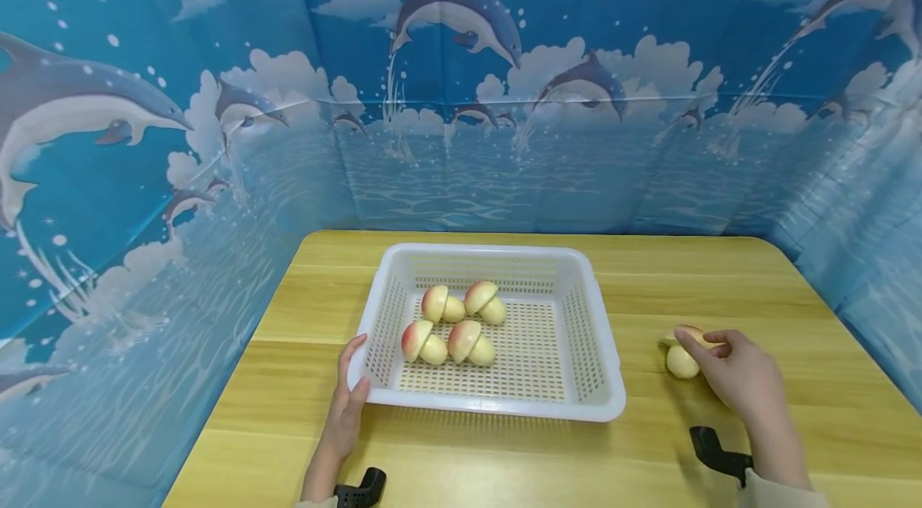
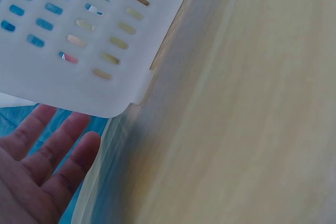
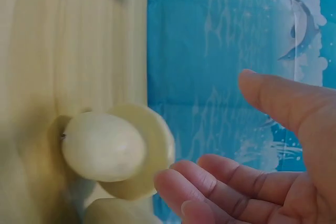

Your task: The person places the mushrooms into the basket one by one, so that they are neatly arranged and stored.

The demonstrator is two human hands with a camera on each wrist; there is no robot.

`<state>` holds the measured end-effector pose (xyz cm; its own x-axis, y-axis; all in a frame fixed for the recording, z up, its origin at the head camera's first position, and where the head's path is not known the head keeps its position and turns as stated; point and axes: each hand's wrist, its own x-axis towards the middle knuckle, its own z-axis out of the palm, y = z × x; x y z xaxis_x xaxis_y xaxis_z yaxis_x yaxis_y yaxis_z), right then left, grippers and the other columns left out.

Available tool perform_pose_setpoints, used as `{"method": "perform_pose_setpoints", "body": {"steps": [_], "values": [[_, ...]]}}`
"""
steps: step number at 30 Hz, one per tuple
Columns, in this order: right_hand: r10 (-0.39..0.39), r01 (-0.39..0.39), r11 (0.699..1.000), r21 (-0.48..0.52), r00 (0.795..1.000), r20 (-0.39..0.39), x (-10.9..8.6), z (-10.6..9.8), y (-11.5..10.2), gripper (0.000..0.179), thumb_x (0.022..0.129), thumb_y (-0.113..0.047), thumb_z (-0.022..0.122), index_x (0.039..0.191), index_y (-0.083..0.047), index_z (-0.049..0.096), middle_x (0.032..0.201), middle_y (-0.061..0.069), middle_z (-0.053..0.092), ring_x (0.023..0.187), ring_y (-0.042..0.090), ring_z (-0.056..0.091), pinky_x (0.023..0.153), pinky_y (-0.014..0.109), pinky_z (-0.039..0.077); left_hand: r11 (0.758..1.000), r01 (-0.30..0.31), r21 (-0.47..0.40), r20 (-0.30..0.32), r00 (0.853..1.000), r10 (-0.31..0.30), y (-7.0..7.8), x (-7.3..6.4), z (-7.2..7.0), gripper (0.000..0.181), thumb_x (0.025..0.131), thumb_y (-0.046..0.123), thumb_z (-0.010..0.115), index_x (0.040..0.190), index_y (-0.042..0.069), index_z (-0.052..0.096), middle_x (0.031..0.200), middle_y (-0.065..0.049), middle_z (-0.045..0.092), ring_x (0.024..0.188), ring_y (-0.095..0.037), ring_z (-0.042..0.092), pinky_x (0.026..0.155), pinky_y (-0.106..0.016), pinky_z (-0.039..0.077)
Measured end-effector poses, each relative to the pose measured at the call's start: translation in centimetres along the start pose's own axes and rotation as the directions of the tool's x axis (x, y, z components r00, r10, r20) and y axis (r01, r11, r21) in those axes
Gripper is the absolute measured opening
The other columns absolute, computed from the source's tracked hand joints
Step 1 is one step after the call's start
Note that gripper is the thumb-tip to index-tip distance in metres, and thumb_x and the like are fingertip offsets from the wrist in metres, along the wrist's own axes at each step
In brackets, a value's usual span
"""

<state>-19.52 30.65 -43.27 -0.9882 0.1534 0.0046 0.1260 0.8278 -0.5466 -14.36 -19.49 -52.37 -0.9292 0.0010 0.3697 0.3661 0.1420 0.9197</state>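
Observation:
A white perforated plastic basket (image 1: 497, 406) holds several toy mushrooms (image 1: 471, 344) with pale stems and red-tinged cream caps, grouped at its left side. My left hand (image 1: 344, 412) rests against the basket's front left corner; in the left wrist view its fingers (image 2: 71, 163) lie fairly straight at the basket wall. Right of the basket, my right hand (image 1: 735, 368) reaches over another toy mushroom (image 1: 682, 362). In the right wrist view thumb and fingers stand apart, with fingertips (image 3: 168, 182) right by the cap of this mushroom (image 3: 105, 148). Part of a second pale rounded thing (image 3: 118, 212) shows below it.
Everything stands on a light wooden table (image 1: 461, 460). Blue curtains with dolphins (image 1: 461, 172) hang behind the table and along its sides. Each wrist wears a black mount (image 1: 720, 456).

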Motion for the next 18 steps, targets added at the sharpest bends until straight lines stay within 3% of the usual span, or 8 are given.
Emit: {"method": "perform_pose_setpoints", "body": {"steps": [8,15,18], "values": [[0.062,-0.062,0.998,-0.003,0.998,0.018,-0.3,0.8,0.8,0.082,0.09,-0.061,0.046,0.115,0.018,0.049,0.092,0.027,0.062,0.077,0.037,0.058,0.06,0.042,0.043,1.0,0.013,-0.006,0.005,1.0,-0.013,-0.1,0.1,0.1,0.054,0.095,0.019,0.032,0.147,0.016,0.018,0.148,-0.019,0.027,0.125,-0.041,0.036,0.091,-0.06,0.032],[0.047,-0.047,0.999,0.004,0.996,-0.072,-1.3,2.6,1.7,0.073,0.09,-0.055,0.052,0.105,0.016,0.057,0.079,0.018,0.065,0.072,0.033,0.058,0.063,0.044,0.043,1.0,0.007,-0.003,0.008,1.0,-0.007,-0.1,0.2,0.1,0.054,0.095,0.018,0.032,0.148,0.016,0.018,0.148,-0.019,0.029,0.124,-0.04,0.037,0.092,-0.058,0.032],[0.03,-0.03,1.0,0.005,0.996,-0.086,-1.4,3.2,1.8,0.064,0.091,-0.055,0.051,0.089,0.009,0.06,0.066,0.011,0.059,0.059,0.027,0.052,0.056,0.04,0.038,1.0,0.004,-0.001,0.002,1.0,-0.004,0.0,0.1,0.0,0.054,0.095,0.018,0.032,0.147,0.015,0.019,0.147,-0.019,0.029,0.123,-0.04,0.038,0.092,-0.058,0.033]]}}
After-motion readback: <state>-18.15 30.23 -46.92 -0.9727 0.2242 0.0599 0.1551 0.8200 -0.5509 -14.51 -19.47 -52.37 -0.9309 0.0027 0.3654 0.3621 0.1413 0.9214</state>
